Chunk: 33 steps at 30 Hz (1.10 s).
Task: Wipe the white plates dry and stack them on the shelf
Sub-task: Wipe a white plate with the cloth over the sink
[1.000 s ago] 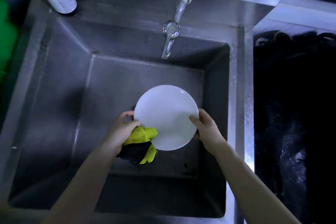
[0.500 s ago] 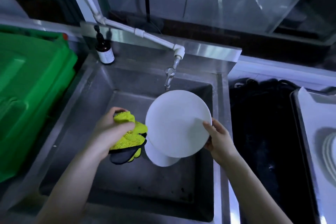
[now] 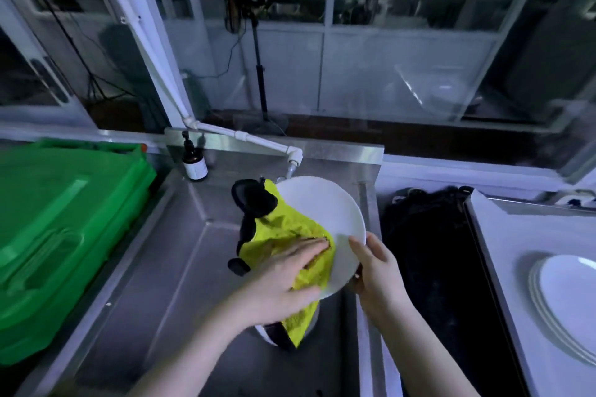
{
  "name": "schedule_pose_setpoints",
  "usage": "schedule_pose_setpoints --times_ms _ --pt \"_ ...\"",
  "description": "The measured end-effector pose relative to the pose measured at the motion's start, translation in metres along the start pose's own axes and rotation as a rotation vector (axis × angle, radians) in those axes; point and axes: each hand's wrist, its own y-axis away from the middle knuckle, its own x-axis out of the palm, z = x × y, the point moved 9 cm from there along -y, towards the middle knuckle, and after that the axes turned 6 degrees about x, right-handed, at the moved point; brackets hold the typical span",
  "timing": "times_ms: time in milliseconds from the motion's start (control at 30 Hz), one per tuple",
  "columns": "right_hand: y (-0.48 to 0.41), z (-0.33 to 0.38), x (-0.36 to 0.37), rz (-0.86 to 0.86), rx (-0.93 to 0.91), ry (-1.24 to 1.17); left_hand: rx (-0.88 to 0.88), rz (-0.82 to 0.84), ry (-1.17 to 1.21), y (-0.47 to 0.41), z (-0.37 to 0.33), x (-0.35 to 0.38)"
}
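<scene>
A round white plate point(image 3: 325, 209) is held tilted above the steel sink point(image 3: 180, 267). My right hand point(image 3: 377, 271) grips its lower right rim. My left hand point(image 3: 283, 280) lies flat on a yellow and black cloth point(image 3: 283, 232), pressing it against the plate's face. The cloth covers the left half of the plate and hangs below it. Another white plate point(image 3: 267, 333) shows only as a sliver under the cloth, down in the sink. A stack of white plates point(image 3: 567, 296) rests on the white surface point(image 3: 503, 235) at the far right.
A tap point(image 3: 292, 167) on a white pipe hangs just behind the plate. A brown bottle point(image 3: 194, 164) stands on the sink's back ledge. A green plastic crate point(image 3: 58, 229) fills the left side. A dark black-lined gap point(image 3: 429, 255) lies between the sink and the white surface.
The left hand has spread the bunched cloth out and laid it over the plate's face. The plate has been lifted higher above the sink, and the view has tilted up.
</scene>
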Motion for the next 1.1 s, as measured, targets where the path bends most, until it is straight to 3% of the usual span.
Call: schedule_pose_setpoints --times_ms 167,233,333,567,800,933,1033,1100 --pt "0.01 0.014 -0.012 -0.023 0.002 -0.075 0.139 -0.396 -0.389 -0.002 -0.007 -0.028" --pt "0.013 0.017 -0.014 -0.017 -0.005 -0.093 0.115 -0.381 -0.602 -0.009 -0.009 -0.016" --pt "0.016 0.026 -0.015 0.001 -0.044 -0.071 0.126 -0.272 -0.708 -0.019 -0.016 0.014" --pt "0.019 0.018 -0.013 0.017 -0.027 0.017 0.239 -0.03 -0.574 -0.046 -0.025 0.016" --pt "0.021 0.037 -0.029 -0.04 -0.088 -0.051 0.264 -0.373 -0.588 -0.015 -0.05 0.015" --pt "0.025 0.034 -0.039 -0.087 -0.107 -0.085 0.32 -0.345 -0.509 -0.007 -0.053 0.032" --pt "0.031 0.028 -0.037 -0.089 -0.114 -0.072 0.159 -0.504 -0.289 -0.013 -0.043 0.005" --pt "0.035 0.027 -0.031 -0.071 -0.129 -0.069 -0.017 -0.671 -0.375 -0.015 -0.036 -0.011"
